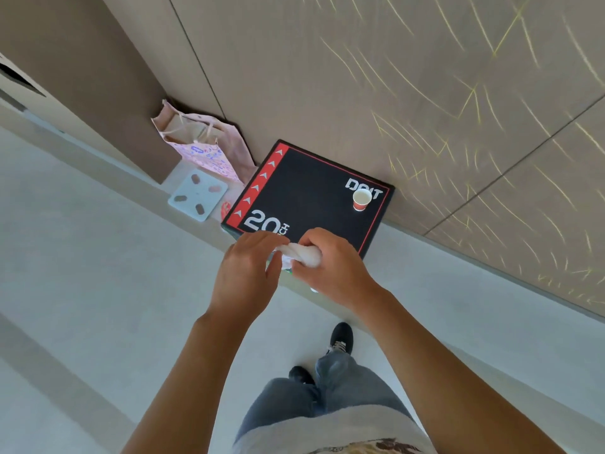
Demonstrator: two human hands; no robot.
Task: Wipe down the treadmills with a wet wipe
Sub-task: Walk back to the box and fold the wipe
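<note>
A crumpled white wet wipe (304,253) is bunched between both of my hands, held over the near edge of a black and red box. My right hand (330,267) grips the wipe's right end with closed fingers. On the left, my left hand (248,270) pinches its other end; something green and white shows just beneath it, mostly hidden. No treadmill is in view.
The black and red jump box (311,198), marked "20", stands against a beige wall (360,77). A red paper cup (361,199) sits on its far right corner. Left of the box are a white bathroom scale (198,198) and a pink paper bag (203,149). My feet stand on grey floor (98,257).
</note>
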